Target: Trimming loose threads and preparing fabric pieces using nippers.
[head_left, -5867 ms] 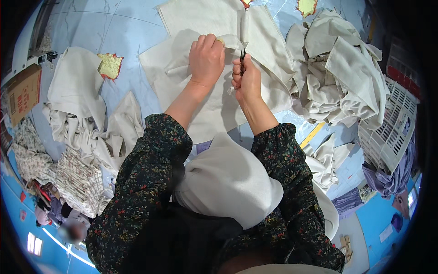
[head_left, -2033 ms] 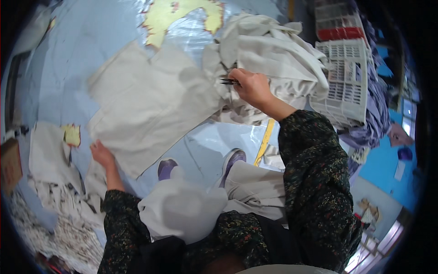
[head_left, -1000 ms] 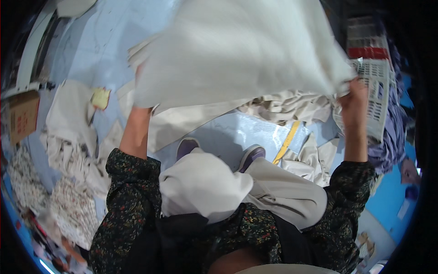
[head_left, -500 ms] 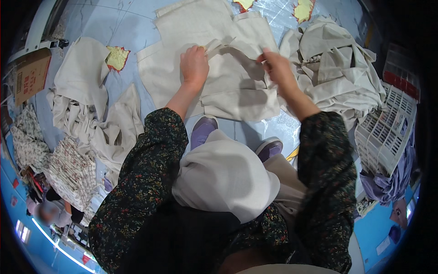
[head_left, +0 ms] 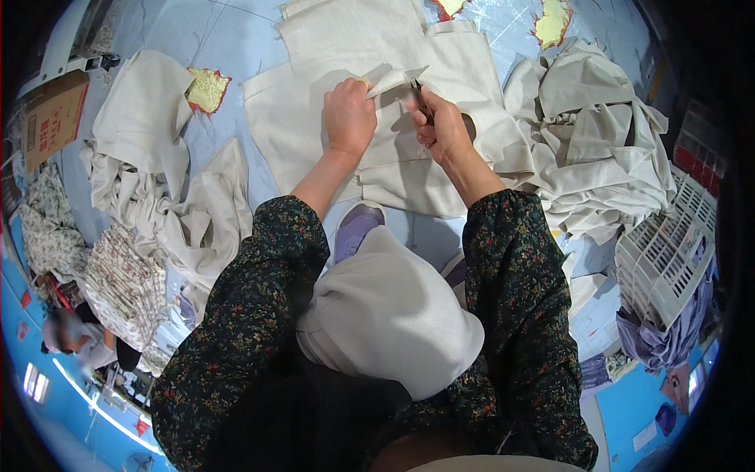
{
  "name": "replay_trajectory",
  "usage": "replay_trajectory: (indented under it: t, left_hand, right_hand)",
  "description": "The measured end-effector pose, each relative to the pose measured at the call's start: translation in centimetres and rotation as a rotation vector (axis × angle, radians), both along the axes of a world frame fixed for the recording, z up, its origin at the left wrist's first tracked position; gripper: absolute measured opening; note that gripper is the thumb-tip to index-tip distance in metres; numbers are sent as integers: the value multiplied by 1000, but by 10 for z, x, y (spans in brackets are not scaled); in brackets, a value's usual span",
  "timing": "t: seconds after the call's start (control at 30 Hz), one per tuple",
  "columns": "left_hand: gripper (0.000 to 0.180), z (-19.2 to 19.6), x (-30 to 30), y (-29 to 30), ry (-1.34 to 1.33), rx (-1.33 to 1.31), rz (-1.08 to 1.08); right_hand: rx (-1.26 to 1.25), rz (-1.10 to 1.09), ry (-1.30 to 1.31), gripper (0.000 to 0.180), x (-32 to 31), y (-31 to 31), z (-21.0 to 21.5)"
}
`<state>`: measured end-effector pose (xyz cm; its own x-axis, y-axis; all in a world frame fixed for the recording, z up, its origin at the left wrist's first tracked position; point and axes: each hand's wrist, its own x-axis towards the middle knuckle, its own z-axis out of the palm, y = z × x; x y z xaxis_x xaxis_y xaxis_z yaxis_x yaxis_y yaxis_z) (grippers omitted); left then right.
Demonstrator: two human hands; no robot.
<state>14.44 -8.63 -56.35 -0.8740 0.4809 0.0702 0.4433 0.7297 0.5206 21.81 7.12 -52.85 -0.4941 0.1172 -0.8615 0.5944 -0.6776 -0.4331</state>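
Cream cloth pieces (head_left: pixel 354 39) lie overlapped on the floor in front of me. My left hand (head_left: pixel 350 116) pinches a raised edge of this cloth, with a small yellow spot showing at the fingertips. Close to its right, my right hand (head_left: pixel 442 130) is closed around small dark thread snips (head_left: pixel 416 88). The snips' tip is at the lifted cloth edge; whether the blades touch it I cannot tell. Part of the snips is hidden in my palm and blurred.
Crumpled cream cloth heaps lie at the right (head_left: pixel 590 134) and left (head_left: pixel 141 110). A white plastic basket (head_left: pixel 668 244) stands at far right, a cardboard box (head_left: pixel 55 118) at far left. Floral fabric (head_left: pixel 126 283) is stacked lower left, near another person (head_left: pixel 79 338). My purple shoe (head_left: pixel 358 228) borders the cloth.
My right hand has moved left, toward my left hand, and the snips now show in it. The cloth edge between the hands is raised to a point. The view has shifted slightly.
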Motion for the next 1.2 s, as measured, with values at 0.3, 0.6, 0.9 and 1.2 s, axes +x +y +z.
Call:
replay_trajectory:
  t: [0.3,0.6,0.9,1.2]
  left_hand:
    - [19,6,2,1,-26,64,17]
    - [17,11,4,-1,-37,98,26]
    - [13,11,3,-3,-33,135,43]
    - [9,13,5,0,-20,134,27]
  right_hand:
    - [9,8,-52,41,-9,0,10]
    - [-8,-19,-27,42,-8,-2,9]
    - [-13,15,-23,41,7,-12,14]
    - [87,-83,68,37,-9,-3,9]
